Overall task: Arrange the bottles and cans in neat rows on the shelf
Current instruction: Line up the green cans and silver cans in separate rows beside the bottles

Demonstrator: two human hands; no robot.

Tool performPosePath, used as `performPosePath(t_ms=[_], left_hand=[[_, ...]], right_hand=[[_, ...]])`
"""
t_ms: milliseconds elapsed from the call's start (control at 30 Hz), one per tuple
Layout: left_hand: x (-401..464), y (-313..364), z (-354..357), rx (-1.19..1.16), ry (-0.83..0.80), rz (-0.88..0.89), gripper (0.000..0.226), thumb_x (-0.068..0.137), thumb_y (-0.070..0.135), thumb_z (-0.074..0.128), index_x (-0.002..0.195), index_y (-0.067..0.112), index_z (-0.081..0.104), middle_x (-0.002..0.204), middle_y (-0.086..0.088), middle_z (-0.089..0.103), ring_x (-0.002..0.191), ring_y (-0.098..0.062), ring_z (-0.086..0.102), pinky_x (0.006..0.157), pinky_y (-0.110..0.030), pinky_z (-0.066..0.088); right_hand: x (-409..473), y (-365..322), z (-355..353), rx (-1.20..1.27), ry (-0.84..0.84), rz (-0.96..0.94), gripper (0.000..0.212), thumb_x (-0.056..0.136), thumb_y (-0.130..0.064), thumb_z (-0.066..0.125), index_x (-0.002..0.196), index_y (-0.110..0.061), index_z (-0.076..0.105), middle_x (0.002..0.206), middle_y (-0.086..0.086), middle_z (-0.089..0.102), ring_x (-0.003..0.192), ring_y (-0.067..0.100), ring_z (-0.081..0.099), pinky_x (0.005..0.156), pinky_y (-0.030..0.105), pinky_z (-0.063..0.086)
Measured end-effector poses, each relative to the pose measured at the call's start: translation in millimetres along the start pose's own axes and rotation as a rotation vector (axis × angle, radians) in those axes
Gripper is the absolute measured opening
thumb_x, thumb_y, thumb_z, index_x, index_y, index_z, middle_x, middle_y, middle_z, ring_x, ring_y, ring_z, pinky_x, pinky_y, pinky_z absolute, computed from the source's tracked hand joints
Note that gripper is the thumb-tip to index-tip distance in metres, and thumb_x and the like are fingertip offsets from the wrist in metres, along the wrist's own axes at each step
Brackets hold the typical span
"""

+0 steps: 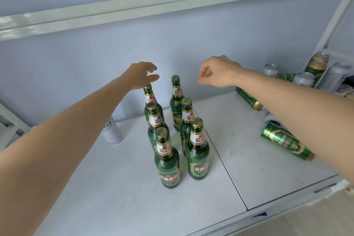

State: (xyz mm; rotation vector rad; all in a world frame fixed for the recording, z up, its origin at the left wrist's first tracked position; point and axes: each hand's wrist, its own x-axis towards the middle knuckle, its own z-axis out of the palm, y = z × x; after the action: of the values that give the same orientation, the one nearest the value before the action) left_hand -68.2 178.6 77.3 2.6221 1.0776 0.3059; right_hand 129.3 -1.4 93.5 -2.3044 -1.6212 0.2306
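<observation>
Six green beer bottles (173, 136) stand upright in two rows on the white shelf (115, 188). Left hand (141, 75) hovers over the rear-left bottle, fingers relaxed, while right hand (218, 72) hangs loosely curled, empty. Green cans (285, 141) lie toppled rightward.

In the middle of the frame six bottles (167, 161) are glossy green glass with crimped gold metal caps and shiny paper labels. The shelf (118, 188) under them is smooth, matt white board, scuffed in places. At right, a lying green can (285, 141) gleams like polished metal; the white can (112, 131) at left looks duller.
</observation>
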Motion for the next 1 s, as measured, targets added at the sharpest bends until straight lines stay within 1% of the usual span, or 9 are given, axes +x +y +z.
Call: performPosePath(t_ms=[133, 233, 367, 533, 600, 667, 767, 867, 1000], left_hand=[[10, 47, -12, 0.094, 0.033, 0.113, 0.046, 0.098, 0.038, 0.05, 0.138, 0.015, 0.049, 0.142, -0.004, 0.05, 0.127, -0.025, 0.049, 0.103, -0.035, 0.036], [18, 95, -12, 0.186, -0.022, 0.192, 0.051, 0.099, 0.041, 0.045, 0.144, 0.017, 0.042, 0.147, -0.004, 0.045, 0.13, -0.027, 0.044, 0.105, -0.036, 0.033], [28, 162, 12, 0.247, -0.127, 0.271, 0.057, 0.099, 0.047, 0.042, 0.149, 0.021, 0.032, 0.152, -0.001, 0.037, 0.137, -0.025, 0.036, 0.109, -0.039, 0.029], [29, 235, 75, 0.204, -0.218, 0.355, 0.06, 0.098, 0.047, 0.044, 0.151, 0.021, 0.029, 0.157, 0.003, 0.029, 0.143, -0.021, 0.028, 0.115, -0.039, 0.024], [27, 256, 109, 0.173, -0.247, 0.376, 0.058, 0.098, 0.045, 0.046, 0.149, 0.019, 0.034, 0.154, -0.001, 0.034, 0.141, -0.022, 0.032, 0.114, -0.038, 0.025], [23, 273, 144, 0.125, -0.267, 0.4, 0.053, 0.097, 0.039, 0.051, 0.143, 0.015, 0.042, 0.147, -0.006, 0.045, 0.134, -0.024, 0.04, 0.109, -0.036, 0.03], [17, 287, 194, 0.081, -0.32, 0.402, 0.057, 0.095, 0.039, 0.056, 0.145, 0.017, 0.041, 0.146, -0.006, 0.046, 0.132, -0.025, 0.043, 0.107, -0.035, 0.032], [10, 292, 236, 0.058, -0.377, 0.385, 0.063, 0.091, 0.044, 0.059, 0.147, 0.025, 0.037, 0.151, 0.002, 0.039, 0.138, -0.021, 0.036, 0.112, -0.042, 0.03], [2, 301, 275, 0.073, -0.404, 0.45, 0.06, 0.089, 0.033, 0.066, 0.143, 0.022, 0.042, 0.148, 0.002, 0.042, 0.137, -0.02, 0.034, 0.108, -0.042, 0.034]], right_hand=[[-21, 36, -11, -0.012, 0.02, 0.079, 0.024, 0.086, -0.041, 0.065, 0.105, -0.026, 0.068, 0.105, -0.009, 0.067, 0.107, 0.017, 0.057, 0.092, 0.036, 0.048], [-39, 69, -20, -0.02, 0.037, 0.117, 0.022, 0.084, -0.041, 0.066, 0.1, -0.027, 0.068, 0.099, -0.009, 0.067, 0.106, 0.016, 0.058, 0.093, 0.035, 0.048], [-62, 122, -33, -0.037, 0.024, 0.154, 0.018, 0.082, -0.041, 0.069, 0.096, -0.029, 0.068, 0.1, -0.009, 0.069, 0.105, 0.018, 0.06, 0.096, 0.039, 0.048], [-93, 191, -45, -0.063, -0.036, 0.144, 0.022, 0.085, -0.038, 0.07, 0.102, -0.025, 0.069, 0.102, -0.007, 0.067, 0.098, 0.014, 0.06, 0.09, 0.032, 0.05], [-103, 216, -46, -0.074, -0.063, 0.133, 0.023, 0.086, -0.036, 0.07, 0.105, -0.024, 0.069, 0.103, -0.007, 0.066, 0.097, 0.013, 0.059, 0.088, 0.03, 0.049], [-108, 240, -45, -0.077, -0.074, 0.123, 0.021, 0.084, -0.036, 0.071, 0.102, -0.025, 0.069, 0.103, -0.006, 0.069, 0.099, 0.015, 0.062, 0.091, 0.033, 0.05], [-109, 271, -42, -0.069, -0.117, 0.106, 0.019, 0.083, -0.038, 0.07, 0.099, -0.027, 0.068, 0.1, -0.008, 0.067, 0.103, 0.017, 0.063, 0.094, 0.04, 0.051], [-107, 294, -36, -0.072, -0.165, 0.097, 0.019, 0.084, -0.04, 0.068, 0.099, -0.029, 0.065, 0.099, -0.01, 0.064, 0.104, 0.015, 0.061, 0.094, 0.036, 0.05], [-99, 314, -21, -0.07, -0.193, 0.117, 0.025, 0.083, -0.04, 0.069, 0.104, -0.027, 0.067, 0.107, -0.008, 0.067, 0.099, 0.017, 0.062, 0.092, 0.037, 0.051]])
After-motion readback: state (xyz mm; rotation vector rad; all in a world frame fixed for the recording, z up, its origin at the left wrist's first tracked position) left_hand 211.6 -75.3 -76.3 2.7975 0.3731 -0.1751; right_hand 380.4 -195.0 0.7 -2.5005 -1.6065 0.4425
